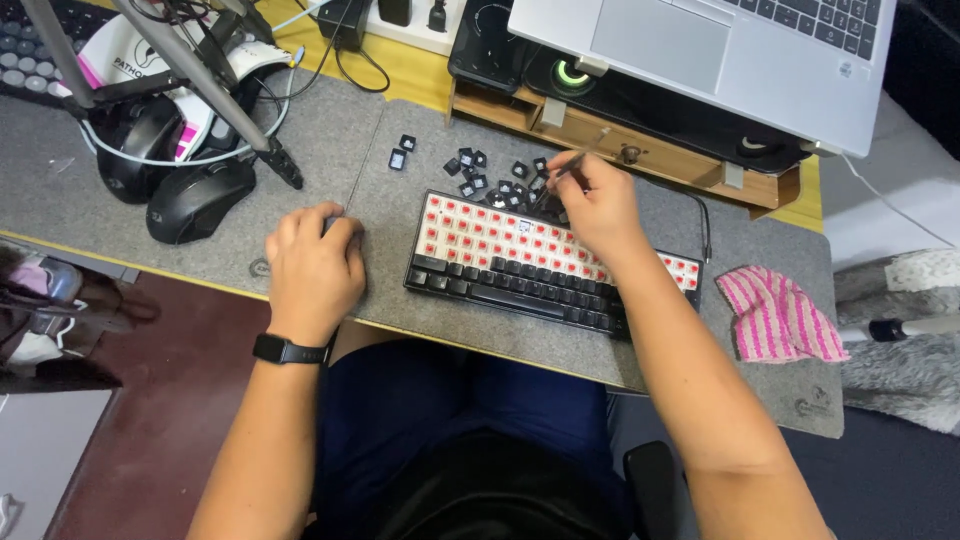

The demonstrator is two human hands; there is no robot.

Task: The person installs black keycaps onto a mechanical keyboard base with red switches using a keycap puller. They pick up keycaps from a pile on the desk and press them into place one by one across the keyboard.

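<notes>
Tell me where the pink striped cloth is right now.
In the head view, the pink striped cloth lies on the grey desk mat, right of the keyboard and the right hand.

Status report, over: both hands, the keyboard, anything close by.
Left hand rests closed on the grey mat. Right hand grips a thin tool over the keyboard, upper rows bare. Loose keycaps lie behind it.

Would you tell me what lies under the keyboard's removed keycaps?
The keyboard shows rows of red switches on a white plate where caps are off. Loose keycaps lie behind it. The right hand covers several switches.
</notes>
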